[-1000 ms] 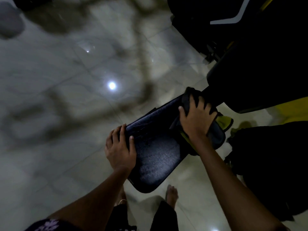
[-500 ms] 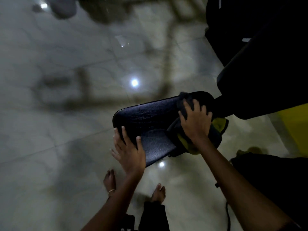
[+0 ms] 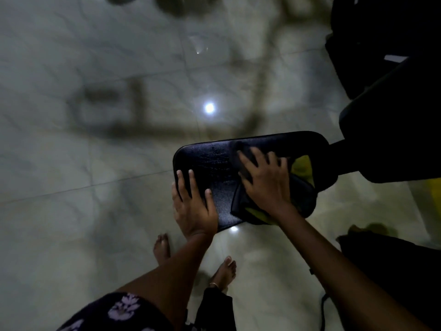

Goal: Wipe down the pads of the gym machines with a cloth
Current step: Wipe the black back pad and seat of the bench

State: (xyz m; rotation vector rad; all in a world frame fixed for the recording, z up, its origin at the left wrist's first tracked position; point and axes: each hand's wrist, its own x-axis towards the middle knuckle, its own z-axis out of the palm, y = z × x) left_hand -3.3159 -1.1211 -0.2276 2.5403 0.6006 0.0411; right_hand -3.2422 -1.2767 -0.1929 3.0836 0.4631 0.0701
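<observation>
floor (image 3: 95,163): pale glossy tiles, bare feet on it
pad (image 3: 214,168): black, out over floor, on dark arm at right
right hand (image 3: 265,182): fingers spread, pressing cloth (image 3: 303,168) flat on pad
left hand (image 3: 193,206): fingers straight, slightly apart, on pad's near-left edge

Single head-worn view, wide-angle, looked steeply down from above. Faced forward over own arms toward floor (image 3: 95,163). Close range: both hands, left (image 3: 193,206) and right (image 3: 265,185), sat near frame centre on pad (image 3: 214,163). Own feet (image 3: 162,247) showed at bottom. Edges bent by lens. No second view, so nothing shared.
</observation>
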